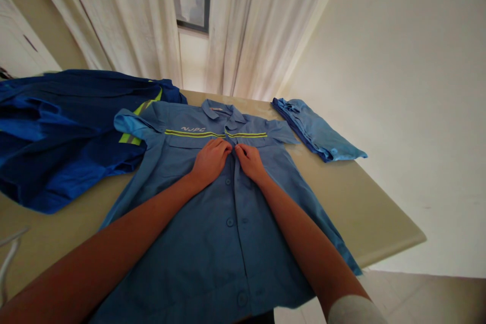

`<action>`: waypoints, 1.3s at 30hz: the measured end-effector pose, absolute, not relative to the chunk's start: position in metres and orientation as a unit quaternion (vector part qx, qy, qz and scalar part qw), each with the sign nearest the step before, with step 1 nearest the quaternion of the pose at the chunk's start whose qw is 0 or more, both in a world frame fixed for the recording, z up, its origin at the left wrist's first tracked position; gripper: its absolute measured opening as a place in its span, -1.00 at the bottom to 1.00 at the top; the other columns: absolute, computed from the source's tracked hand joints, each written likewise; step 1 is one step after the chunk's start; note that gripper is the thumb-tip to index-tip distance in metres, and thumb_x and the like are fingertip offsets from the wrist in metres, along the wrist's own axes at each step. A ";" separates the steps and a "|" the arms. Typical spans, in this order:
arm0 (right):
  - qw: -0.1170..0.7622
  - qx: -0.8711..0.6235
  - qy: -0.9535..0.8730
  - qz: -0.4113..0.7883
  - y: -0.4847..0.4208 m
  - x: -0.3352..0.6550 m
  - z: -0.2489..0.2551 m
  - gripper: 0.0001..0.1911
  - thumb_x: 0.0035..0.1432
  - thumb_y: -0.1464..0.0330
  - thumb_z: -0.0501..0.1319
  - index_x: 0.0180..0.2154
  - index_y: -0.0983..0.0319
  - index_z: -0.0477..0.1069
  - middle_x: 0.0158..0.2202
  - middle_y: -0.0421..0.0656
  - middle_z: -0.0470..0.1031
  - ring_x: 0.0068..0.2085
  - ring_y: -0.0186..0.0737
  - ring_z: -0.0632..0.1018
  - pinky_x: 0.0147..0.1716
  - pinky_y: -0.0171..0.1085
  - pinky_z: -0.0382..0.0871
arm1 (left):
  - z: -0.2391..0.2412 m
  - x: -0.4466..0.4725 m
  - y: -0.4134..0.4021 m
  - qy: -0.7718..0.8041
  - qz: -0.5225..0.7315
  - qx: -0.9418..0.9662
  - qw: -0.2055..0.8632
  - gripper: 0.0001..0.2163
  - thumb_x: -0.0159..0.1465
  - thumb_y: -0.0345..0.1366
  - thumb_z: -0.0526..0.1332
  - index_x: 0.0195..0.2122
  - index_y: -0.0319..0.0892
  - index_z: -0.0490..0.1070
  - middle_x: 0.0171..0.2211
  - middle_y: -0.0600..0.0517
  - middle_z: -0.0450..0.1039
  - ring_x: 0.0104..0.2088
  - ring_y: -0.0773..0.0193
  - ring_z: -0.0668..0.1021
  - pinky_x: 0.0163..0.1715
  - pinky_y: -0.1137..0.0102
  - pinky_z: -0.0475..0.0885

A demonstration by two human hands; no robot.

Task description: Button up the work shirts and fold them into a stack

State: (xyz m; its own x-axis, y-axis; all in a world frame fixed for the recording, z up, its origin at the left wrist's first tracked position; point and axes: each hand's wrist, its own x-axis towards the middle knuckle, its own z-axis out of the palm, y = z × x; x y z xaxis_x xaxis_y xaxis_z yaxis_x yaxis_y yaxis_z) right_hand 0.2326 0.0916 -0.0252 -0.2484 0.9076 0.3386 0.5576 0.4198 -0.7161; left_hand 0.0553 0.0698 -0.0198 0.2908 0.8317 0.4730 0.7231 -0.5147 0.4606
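Note:
A light blue short-sleeved work shirt [212, 223] with a yellow-green chest stripe lies face up on the beige table [364, 212], collar away from me. My left hand [209, 160] and my right hand [248, 160] meet at the button placket just below the stripe. Both have fingers curled, pinching the front edges of the shirt at the upper button. Lower buttons run down the placket toward me.
A heap of dark blue garments [56, 131] with reflective strips covers the table's left side. A folded light blue shirt [317, 131] lies at the far right. White curtains [243, 25] and a window stand behind. The table edge drops off at right; a wire hanger [7, 258] shows at lower left.

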 end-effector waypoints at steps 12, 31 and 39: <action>0.383 -0.538 -0.717 0.220 0.088 0.230 -0.028 -0.80 0.05 0.32 0.30 -0.23 0.21 0.52 -0.42 -0.26 0.54 -0.42 -0.26 0.51 -0.32 -0.30 0.38 | -0.028 0.058 0.074 0.511 0.342 0.775 0.146 -0.86 0.40 -0.42 0.13 -0.11 -0.17 0.47 -0.12 -0.11 0.58 -0.10 0.07 0.60 -0.03 0.20 0.49; 0.327 -0.574 -0.744 0.100 0.082 0.229 -0.023 -0.81 0.18 0.35 0.17 -0.33 0.18 0.57 -0.42 -0.15 0.59 -0.36 -0.14 0.56 -0.25 -0.25 0.36 | -0.028 0.058 0.073 0.508 0.344 0.778 0.133 -0.87 0.36 -0.44 0.14 -0.17 -0.15 0.47 -0.16 -0.08 0.55 -0.11 0.08 0.58 0.00 0.19 0.49; 0.361 -0.529 -0.746 0.184 0.086 0.233 -0.026 -0.85 0.18 0.27 0.23 -0.32 0.20 0.51 -0.45 -0.23 0.52 -0.42 -0.25 0.49 -0.35 -0.31 0.32 | -0.024 0.057 0.071 0.523 0.326 0.778 0.120 -0.88 0.39 -0.40 0.16 -0.17 -0.15 0.49 -0.18 -0.07 0.58 -0.15 0.09 0.60 -0.05 0.21 0.49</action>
